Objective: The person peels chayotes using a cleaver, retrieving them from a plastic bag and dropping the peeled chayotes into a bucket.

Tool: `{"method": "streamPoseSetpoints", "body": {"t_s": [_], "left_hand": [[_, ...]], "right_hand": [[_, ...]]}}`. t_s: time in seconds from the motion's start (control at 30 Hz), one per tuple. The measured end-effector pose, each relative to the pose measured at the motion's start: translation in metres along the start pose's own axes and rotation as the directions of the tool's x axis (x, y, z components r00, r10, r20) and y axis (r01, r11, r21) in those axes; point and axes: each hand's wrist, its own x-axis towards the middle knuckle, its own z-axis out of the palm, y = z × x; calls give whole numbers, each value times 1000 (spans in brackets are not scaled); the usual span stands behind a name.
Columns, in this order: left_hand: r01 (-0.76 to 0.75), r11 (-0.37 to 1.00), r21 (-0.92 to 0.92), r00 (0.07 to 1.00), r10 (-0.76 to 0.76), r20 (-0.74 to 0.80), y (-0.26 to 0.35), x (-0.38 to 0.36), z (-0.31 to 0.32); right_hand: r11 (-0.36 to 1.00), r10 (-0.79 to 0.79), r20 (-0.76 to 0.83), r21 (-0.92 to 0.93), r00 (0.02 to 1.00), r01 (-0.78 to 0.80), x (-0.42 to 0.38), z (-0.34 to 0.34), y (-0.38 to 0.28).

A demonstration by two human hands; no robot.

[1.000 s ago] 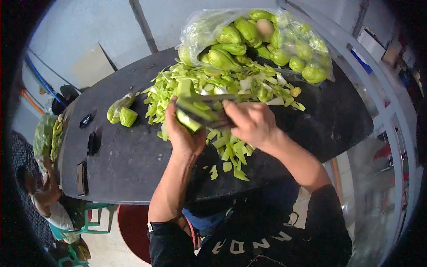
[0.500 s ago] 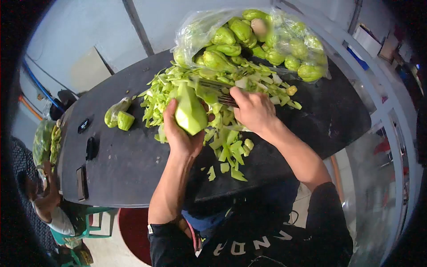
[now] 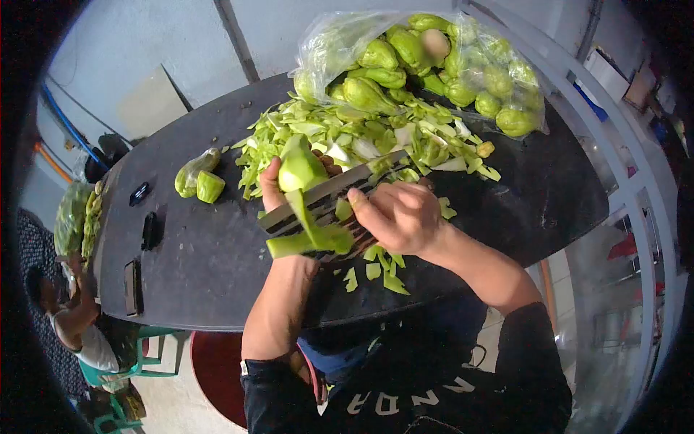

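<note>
My left hand (image 3: pixel 272 189) is wrapped round a peeled, pale green chayote (image 3: pixel 301 168). My right hand (image 3: pixel 402 215) grips a wide-bladed knife (image 3: pixel 334 186), its handle hidden in the fingers. The blade slants across the near end of the chayote, covering part of my left hand. Strips of green peel (image 3: pixel 318 239) cling to the blade and hang over it. Behind and around both hands spreads a heap of chayote peelings (image 3: pixel 289 123), with a few loose bits (image 3: pixel 394 282) on the dark table (image 3: pixel 202 267) nearer to me.
A clear plastic bag (image 3: pixel 325 43) of whole chayotes lies at the table's back. To the left are a small bagged chayote piece (image 3: pixel 210 186) and several dark objects, one a black case (image 3: pixel 150 231). Another person (image 3: pixel 79 325) sits beyond the left edge; a metal frame (image 3: pixel 622 188) stands right.
The knife has swept toward me along the chayote, from its far end to its near end, and its blade now carries long peel strips. My right hand has come lower.
</note>
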Motion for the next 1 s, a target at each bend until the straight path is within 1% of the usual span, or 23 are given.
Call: {"method": "streamPoseSetpoints", "body": {"t_s": [0.03, 0.1, 0.13, 0.27, 0.33, 0.37, 0.43, 0.47, 0.53, 0.57, 0.63, 0.67, 0.7, 0.77, 0.83, 0.9, 0.93, 0.97, 1.0], "left_hand": [[0, 1000, 0, 1000, 0, 0, -1, 0, 0], [3, 999, 50, 1000, -2, -28, -3, 0, -1], [-8, 999, 38, 1000, 9, -29, -4, 1, -2], [-30, 999, 23, 997, 32, -76, -8, 1, -4], [-37, 997, 62, 994, 43, -101, -7, 1, -3], [-35, 997, 63, 994, 41, -102, -9, 0, -1], [-114, 988, 105, 954, 139, -267, -14, -4, 21], [-113, 988, 103, 956, 137, -260, -14, -3, 22], [-74, 985, 156, 968, 108, -227, -12, -6, 19], [-77, 985, 157, 966, 112, -231, -11, -6, 14], [-58, 980, 192, 981, 92, -168, -10, -4, 4], [-41, 980, 194, 988, 68, -135, -9, -5, 1], [-39, 980, 194, 989, 65, -133, -10, -5, 2], [-89, 981, 172, 986, 111, -125, -13, -6, 6], [-96, 979, 180, 983, 122, -137, -17, -8, 17], [-108, 971, 214, 970, 150, -191, -19, -8, 21], [-108, 977, 186, 980, 136, -145, -20, -5, 14], [-112, 977, 183, 979, 140, -147, -18, -4, 9], [-77, 973, 218, 989, 103, -110, -13, -6, 3]], "right_hand": [[1000, 0, 0, 0, 1000, 0, 1, 1, -2], [997, -17, -23, -78, 1000, 15, 4, 3, -4], [996, -10, -19, -90, 1000, 8, 2, 5, -4], [997, -4, -38, -77, 999, 1, 0, 7, -3], [999, 46, -26, -16, 999, -47, 0, 5, -1], [989, 144, 37, 14, 989, -144, 1, 5, 4], [966, 255, 80, 22, 964, -258, -5, 8, 13], [967, 253, 78, 14, 964, -255, -7, 6, 15], [972, 215, 74, 85, 974, -221, -2, -3, 12], [971, 214, 74, 90, 974, -220, 0, -5, 9], [976, 183, 44, 115, 982, -187, 4, -7, 3], [972, 203, 39, 116, 978, -206, 3, -5, 2], [972, 205, 38, 112, 978, -208, 0, -1, 5], [955, 278, 67, 85, 958, -283, -7, 7, 15], [948, 304, 52, 83, 951, -307, -9, 9, 22], [932, 348, 31, 93, 937, -349, -8, 8, 26], [938, 327, 40, 106, 944, -329, -7, 3, 24], [939, 323, 44, 108, 945, -326, -5, -2, 19], [945, 290, 66, 137, 955, -297, -1, -7, 13]]}}
